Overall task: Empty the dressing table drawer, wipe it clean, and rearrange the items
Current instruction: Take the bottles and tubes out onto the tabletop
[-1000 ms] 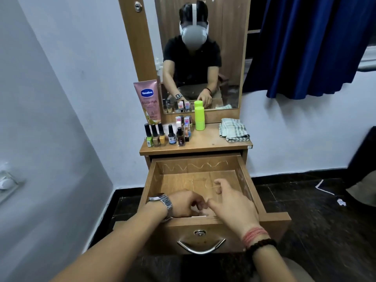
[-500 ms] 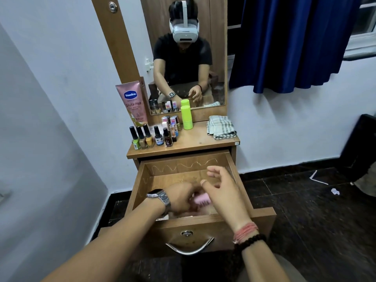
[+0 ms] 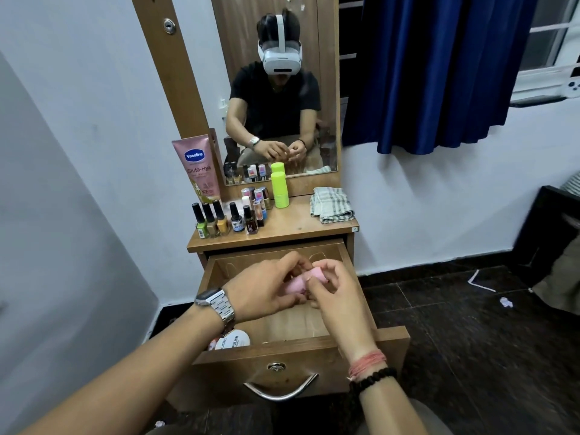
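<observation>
Head view: wooden drawer (image 3: 282,348) hangs open under both hands. Left hand (image 3: 263,287) and right hand (image 3: 337,293) pinch a small, smooth pink item (image 3: 296,282) between them, above the drawer. Round white tin (image 3: 233,340) lies below the left wrist.

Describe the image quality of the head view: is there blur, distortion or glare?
Head view: wide-angle lens bends the wall edges; both hands, left and right, look slightly soft around the pink item; the tube label reads sharply; the mirror shows no strong glare.
</observation>
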